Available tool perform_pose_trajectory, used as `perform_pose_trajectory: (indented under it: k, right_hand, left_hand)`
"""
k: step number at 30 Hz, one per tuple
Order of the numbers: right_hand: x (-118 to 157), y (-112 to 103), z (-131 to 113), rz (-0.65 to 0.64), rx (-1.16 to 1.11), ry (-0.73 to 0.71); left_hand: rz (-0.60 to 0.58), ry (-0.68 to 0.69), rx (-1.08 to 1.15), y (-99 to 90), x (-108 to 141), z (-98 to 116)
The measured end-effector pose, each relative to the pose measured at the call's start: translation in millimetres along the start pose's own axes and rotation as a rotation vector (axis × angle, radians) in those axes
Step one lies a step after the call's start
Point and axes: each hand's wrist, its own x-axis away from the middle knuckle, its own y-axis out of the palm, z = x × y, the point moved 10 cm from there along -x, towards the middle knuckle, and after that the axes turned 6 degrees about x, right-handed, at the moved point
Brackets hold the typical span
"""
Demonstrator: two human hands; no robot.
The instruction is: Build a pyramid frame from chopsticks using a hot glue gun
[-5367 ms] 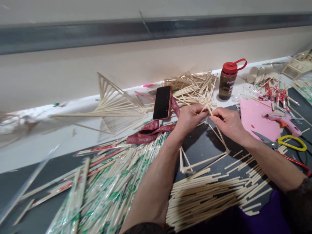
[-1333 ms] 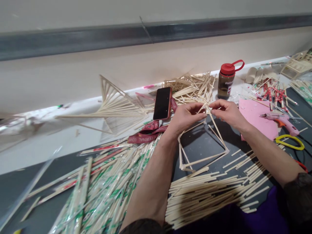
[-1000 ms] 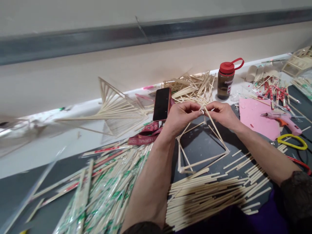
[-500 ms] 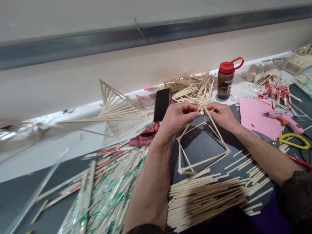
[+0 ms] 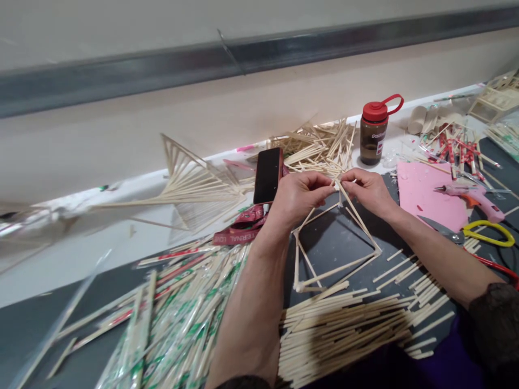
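A frame of thin wooden sticks (image 5: 344, 266) stands on the dark mat, its corners joined with whitish blobs. At its far top corner my left hand (image 5: 302, 195) pinches a stick between thumb and fingers. My right hand (image 5: 365, 189) pinches the same corner from the other side, close to the left fingertips. The exact joint between the fingers is partly hidden. In front of the frame lies a dense row of loose wooden sticks (image 5: 340, 329), partly in shadow.
Chopsticks in green-printed wrappers (image 5: 182, 308) spread at left. Behind are a fan-shaped stick model (image 5: 198, 183), a phone (image 5: 267, 175), a red lanyard (image 5: 239, 232), a stick heap (image 5: 320, 146) and a bottle (image 5: 372, 135). Right: pink sheet (image 5: 425, 189), glue gun (image 5: 472, 197), yellow-handled scissors (image 5: 490, 233).
The view has shifted slightly. Both hands stay at the frame's top corner; the whitish bit seen between the fingertips earlier shows less now.
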Motion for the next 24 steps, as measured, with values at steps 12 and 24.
perform_pose_trajectory:
  k: [12, 24]
  right_hand:
    - [0.0, 0.9, -1.3, -0.016, 0.054, 0.010]
    - [-0.1, 1.5, -3.2, -0.013, 0.072, -0.016]
  left_hand:
    - [0.002, 0.015, -0.008, -1.0, 0.1, -0.7]
    - [0.000, 0.023, -0.021, -0.1, 0.2, 2.8]
